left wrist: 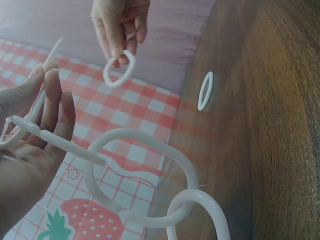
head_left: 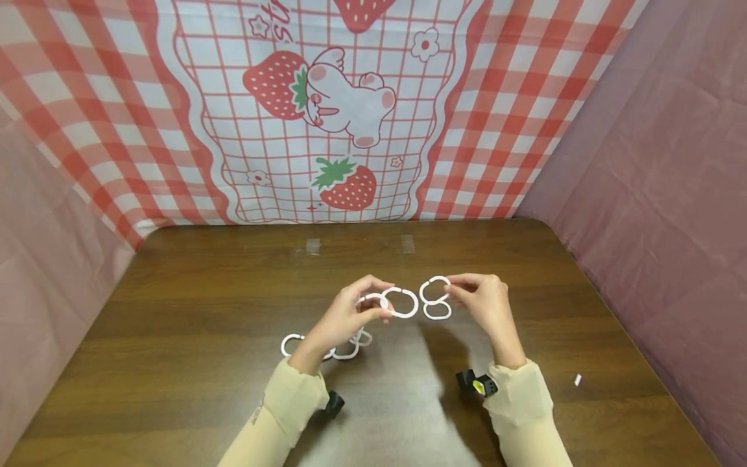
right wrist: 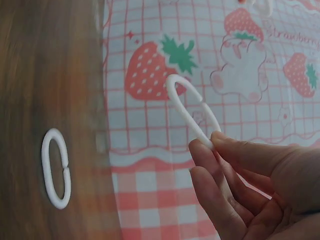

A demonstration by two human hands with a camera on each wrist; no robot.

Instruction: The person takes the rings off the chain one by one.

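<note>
My left hand [head_left: 344,314] pinches a white plastic C-shaped ring [head_left: 415,303] between thumb and fingers, above the table. That ring is linked to others, and the white chain [left wrist: 187,167] hangs below the hand in the left wrist view. Behind the left wrist in the head view, more chain links [head_left: 284,346] show, partly hidden by the arm. On the right, my right hand [head_left: 487,305] holds a single white ring [right wrist: 182,107] by its edge, thumb against fingertips, its small gap facing up. A loose white ring [right wrist: 46,167] lies on the table beneath it.
The brown wooden table [head_left: 204,279] ends at a strawberry-print cloth [head_left: 350,130] behind. Two bits of clear tape [head_left: 407,244] stick near its far edge. A small white scrap [head_left: 578,380] lies at the right. Pink cloth [head_left: 653,162] hangs at the sides.
</note>
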